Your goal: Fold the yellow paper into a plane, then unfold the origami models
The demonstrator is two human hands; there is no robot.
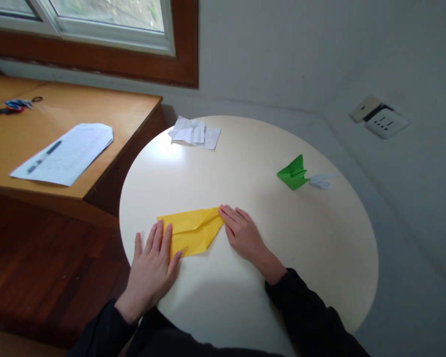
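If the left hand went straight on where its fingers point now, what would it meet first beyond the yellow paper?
Past the yellow paper, the left hand would probably meet the white papers on the table, though the exact line is uncertain.

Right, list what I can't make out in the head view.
All in the head view:
- Yellow paper, part of the left end: covered by the left hand.
- Its right tip: under the right hand.
- Wording on the sheet: too small and blurred.
- Table, near rim: hidden behind the person's body.
- Window: cut off by the top edge.
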